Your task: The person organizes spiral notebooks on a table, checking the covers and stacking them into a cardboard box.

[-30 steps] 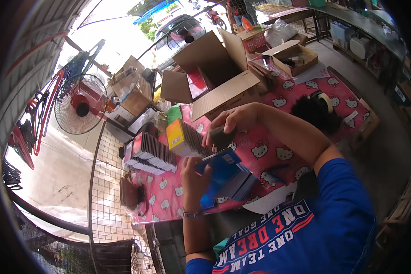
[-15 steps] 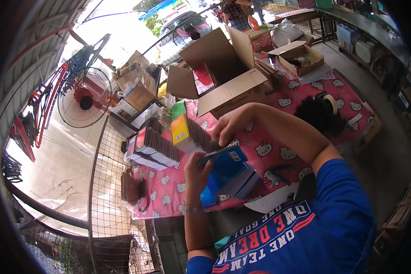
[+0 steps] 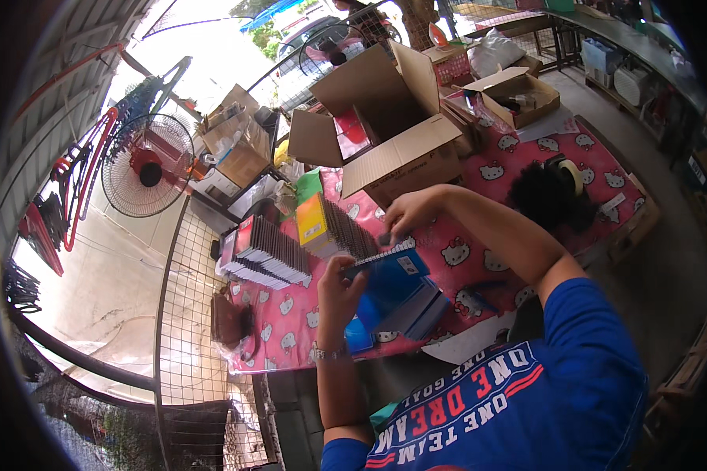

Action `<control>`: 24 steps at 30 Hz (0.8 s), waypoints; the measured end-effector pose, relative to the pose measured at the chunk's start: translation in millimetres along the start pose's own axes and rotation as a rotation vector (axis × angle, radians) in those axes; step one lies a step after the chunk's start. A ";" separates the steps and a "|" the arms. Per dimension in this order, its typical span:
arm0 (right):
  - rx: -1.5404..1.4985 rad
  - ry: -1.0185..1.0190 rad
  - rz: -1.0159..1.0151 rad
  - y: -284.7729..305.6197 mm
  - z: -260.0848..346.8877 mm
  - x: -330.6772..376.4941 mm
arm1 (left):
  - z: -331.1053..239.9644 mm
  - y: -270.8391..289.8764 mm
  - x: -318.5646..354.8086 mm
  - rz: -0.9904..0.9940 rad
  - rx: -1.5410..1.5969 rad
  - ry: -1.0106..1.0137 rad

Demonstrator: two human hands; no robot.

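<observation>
My left hand [image 3: 339, 289] is closed on the left end of the coil edge of a blue spiral notebook [image 3: 397, 275], with the thumb on its cover. The notebook is tilted above a stack of blue notebooks [image 3: 421, 312] whose page edges face me. Just beyond the coil's middle, my right hand [image 3: 410, 213] is pinched round a small dark thing that I cannot make out. To the far left of the notebook stand a row of yellow-fronted spiral notebooks [image 3: 313, 221] and a row with red and purple fronts [image 3: 261, 250].
A large open cardboard box [image 3: 404, 165] stands beyond my hands on the pink patterned tablecloth [image 3: 283, 334]. A smaller box [image 3: 520, 100], a black fluffy thing [image 3: 546, 196] and a tape roll [image 3: 569, 177] lie to the right. A fan [image 3: 148, 169] stands at left.
My right hand has lifted slightly off the coil toward the far side. The blue notebook has tipped so more of its cover shows. My left hand keeps hold of it.
</observation>
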State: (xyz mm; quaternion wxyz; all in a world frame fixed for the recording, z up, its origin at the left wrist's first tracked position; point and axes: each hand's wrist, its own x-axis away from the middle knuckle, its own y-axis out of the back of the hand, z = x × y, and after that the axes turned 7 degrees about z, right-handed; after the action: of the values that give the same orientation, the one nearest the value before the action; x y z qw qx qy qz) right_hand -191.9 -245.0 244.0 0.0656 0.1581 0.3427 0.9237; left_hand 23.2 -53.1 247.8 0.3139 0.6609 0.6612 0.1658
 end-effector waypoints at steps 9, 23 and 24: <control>0.501 -0.460 -0.883 -259.4 -146.0 49.8 | 4.0 -5.5 10.1 -0.143 0.532 0.111; 0.040 0.359 -1.089 -164.2 60.9 85.0 | -42.8 -36.4 19.0 -0.610 -0.304 -0.429; 0.036 0.361 -1.086 -156.3 73.2 80.5 | -45.2 -36.2 21.0 -0.610 -0.308 -0.424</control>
State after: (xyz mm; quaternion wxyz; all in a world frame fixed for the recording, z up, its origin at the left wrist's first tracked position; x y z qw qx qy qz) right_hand -241.0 -63.4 214.0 0.4687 -0.1998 0.3963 0.7638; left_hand -31.9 -26.3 254.6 0.5735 0.3991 0.7151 0.0219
